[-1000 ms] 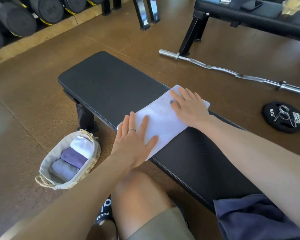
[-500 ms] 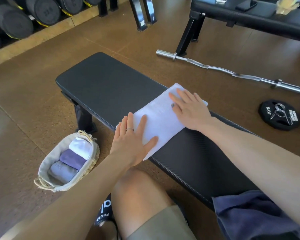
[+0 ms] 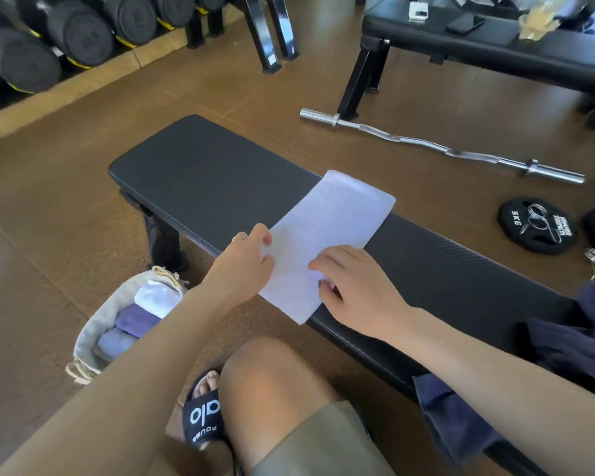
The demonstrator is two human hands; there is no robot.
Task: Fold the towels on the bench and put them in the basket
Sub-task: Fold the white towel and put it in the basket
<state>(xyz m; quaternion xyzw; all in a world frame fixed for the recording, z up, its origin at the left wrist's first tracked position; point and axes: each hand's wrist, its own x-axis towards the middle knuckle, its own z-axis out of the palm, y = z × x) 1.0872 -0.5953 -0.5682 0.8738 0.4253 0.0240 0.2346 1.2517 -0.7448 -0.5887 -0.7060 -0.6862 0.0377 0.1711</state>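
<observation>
1. Two hands are at work: the left hand [image 3: 244,261] pinches the near left edge of one white towel [image 3: 327,242], thumb on top; the right hand [image 3: 354,293] has its fingers curled onto the towel's near right edge, and whether it truly grips cannot be told.
2. The white towel, folded into one long strip, lies across the black surface [image 3: 200,180], running away from both hands to the far edge; its near end overhangs the front edge between the hands.
3. One dark blue towel [image 3: 571,341] lies bunched on the surface to the right of the right hand, spilling over the front.
4. One woven basket [image 3: 90,334] stands on the floor below and left of the left hand. It holds three folded towels in a row: one white [image 3: 155,297], one purple [image 3: 136,319], one pale blue [image 3: 115,340].
5. Beyond the hands, on the floor, lies one curved chrome bar [image 3: 440,147]; right of it, one black weight plate [image 3: 536,225] marked 5KG with one spring collar on it.
6. A second bench [image 3: 495,53] stands further back, with one dark phone [image 3: 464,24] on it.
7. Far left of the left hand, a row of black dumbbells [image 3: 79,32].
8. Below the hands: one bare knee [image 3: 272,379] and one black slide sandal [image 3: 203,417].
</observation>
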